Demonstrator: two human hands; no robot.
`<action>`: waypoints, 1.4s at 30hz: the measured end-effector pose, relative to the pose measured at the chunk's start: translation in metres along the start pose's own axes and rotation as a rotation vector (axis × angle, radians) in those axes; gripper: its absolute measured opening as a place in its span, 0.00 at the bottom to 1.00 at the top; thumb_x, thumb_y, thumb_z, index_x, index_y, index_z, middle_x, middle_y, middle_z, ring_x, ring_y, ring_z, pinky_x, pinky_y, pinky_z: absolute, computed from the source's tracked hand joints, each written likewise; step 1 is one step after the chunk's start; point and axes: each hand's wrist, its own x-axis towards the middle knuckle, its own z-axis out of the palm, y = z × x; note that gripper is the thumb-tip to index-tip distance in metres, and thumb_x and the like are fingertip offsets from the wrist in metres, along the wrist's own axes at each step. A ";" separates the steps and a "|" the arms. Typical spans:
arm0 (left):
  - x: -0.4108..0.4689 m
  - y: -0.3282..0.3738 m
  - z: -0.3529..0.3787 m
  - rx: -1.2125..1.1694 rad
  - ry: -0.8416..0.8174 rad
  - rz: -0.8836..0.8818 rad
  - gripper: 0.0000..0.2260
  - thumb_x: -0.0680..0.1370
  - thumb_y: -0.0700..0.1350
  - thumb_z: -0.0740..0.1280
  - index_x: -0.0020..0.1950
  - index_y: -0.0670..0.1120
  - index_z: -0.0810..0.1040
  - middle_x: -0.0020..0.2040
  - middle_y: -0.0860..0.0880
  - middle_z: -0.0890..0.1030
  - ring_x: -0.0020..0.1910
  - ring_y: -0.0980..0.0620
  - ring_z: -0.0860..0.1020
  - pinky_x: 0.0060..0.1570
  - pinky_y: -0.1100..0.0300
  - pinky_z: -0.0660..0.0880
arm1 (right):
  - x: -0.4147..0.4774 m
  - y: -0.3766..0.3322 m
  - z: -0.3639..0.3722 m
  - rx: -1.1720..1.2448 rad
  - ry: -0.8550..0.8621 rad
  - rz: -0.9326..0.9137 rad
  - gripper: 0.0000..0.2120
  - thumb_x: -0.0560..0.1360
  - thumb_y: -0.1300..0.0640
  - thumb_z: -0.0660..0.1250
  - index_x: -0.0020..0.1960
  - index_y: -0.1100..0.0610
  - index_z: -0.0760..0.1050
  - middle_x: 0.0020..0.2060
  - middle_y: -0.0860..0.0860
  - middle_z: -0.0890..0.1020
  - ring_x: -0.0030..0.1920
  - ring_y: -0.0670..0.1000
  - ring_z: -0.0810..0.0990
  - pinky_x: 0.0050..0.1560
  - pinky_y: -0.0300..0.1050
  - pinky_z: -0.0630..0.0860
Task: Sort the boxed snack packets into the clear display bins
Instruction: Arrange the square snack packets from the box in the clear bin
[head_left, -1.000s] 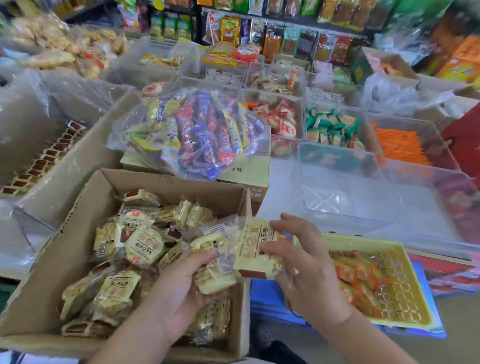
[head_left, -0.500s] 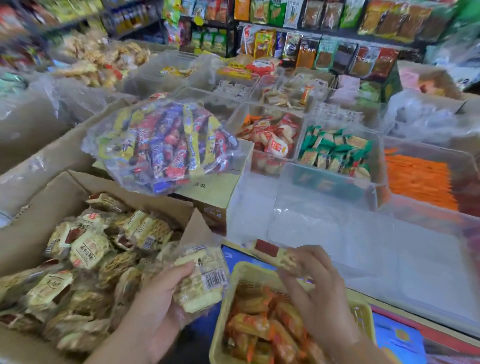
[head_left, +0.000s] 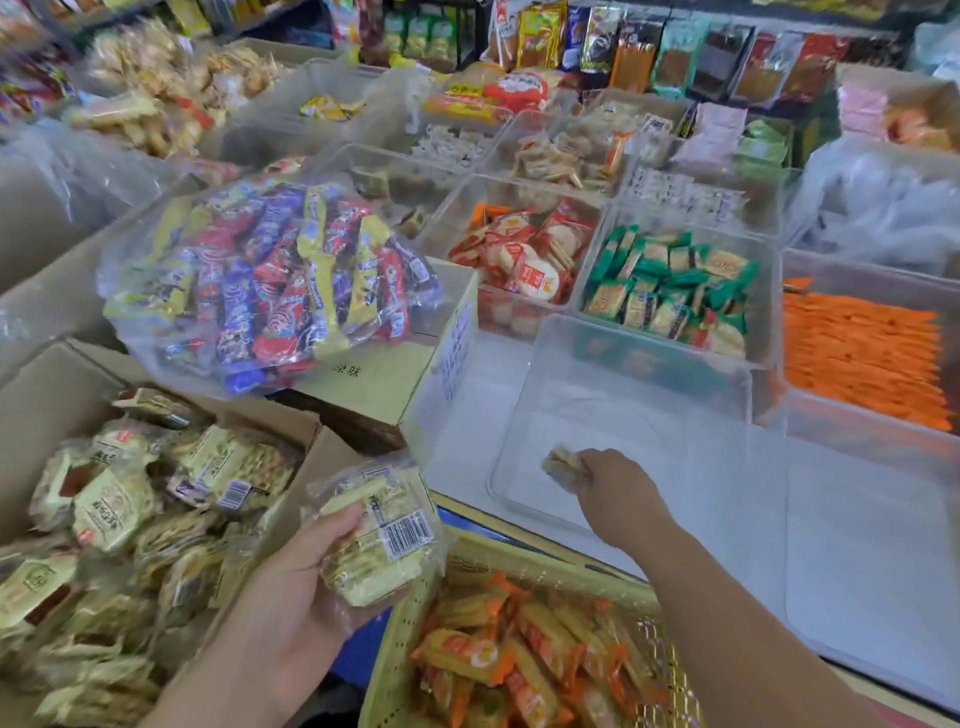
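— Inside clear bin (head_left: 597, 410), by its near-left corner: R hand (head_left: 615, 486), pinching one snack packet (head_left: 562, 464) low over the floor. Touching the floor or not, can't tell; too blurry.
— And L hand?
— L hand (head_left: 291, 592) just off right edge of cardboard box (head_left: 47, 400), fingers curled round a clutch of pale packets (head_left: 382, 538), barcode up.
— Rest of that stock?
— Heaped in the box, approx. to the rim.
— Neighbours?
— Yellow basket (head_left: 400, 649) w/ orange packs, near edge of view, between both arms. Bag of mixed bars (head_left: 280, 280) resting on a carton (head_left: 384, 384) behind the box. Past bin's far wall: green packs (head_left: 670, 291), red-white packs (head_left: 524, 260), each in own bin; orange sticks (head_left: 857, 353) at far-right corner.
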 end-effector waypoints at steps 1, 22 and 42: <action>0.004 -0.001 0.004 0.007 0.005 -0.001 0.12 0.74 0.47 0.70 0.56 0.49 0.87 0.60 0.41 0.85 0.54 0.39 0.86 0.41 0.45 0.84 | 0.006 -0.001 0.003 -0.030 -0.062 -0.016 0.07 0.82 0.56 0.59 0.53 0.54 0.75 0.48 0.53 0.78 0.46 0.54 0.75 0.41 0.45 0.67; 0.038 -0.009 0.031 -0.013 0.045 -0.038 0.09 0.69 0.44 0.68 0.43 0.48 0.88 0.52 0.40 0.87 0.41 0.42 0.86 0.33 0.50 0.82 | 0.009 -0.006 -0.007 0.316 -0.359 -0.068 0.25 0.83 0.38 0.54 0.76 0.49 0.68 0.73 0.46 0.72 0.72 0.49 0.70 0.65 0.41 0.63; 0.017 -0.013 0.051 0.462 0.008 0.053 0.31 0.59 0.72 0.78 0.56 0.58 0.83 0.59 0.46 0.85 0.53 0.39 0.85 0.48 0.47 0.80 | -0.091 -0.051 -0.054 1.430 -0.035 -0.102 0.16 0.78 0.41 0.68 0.55 0.53 0.81 0.46 0.62 0.85 0.40 0.66 0.85 0.35 0.56 0.83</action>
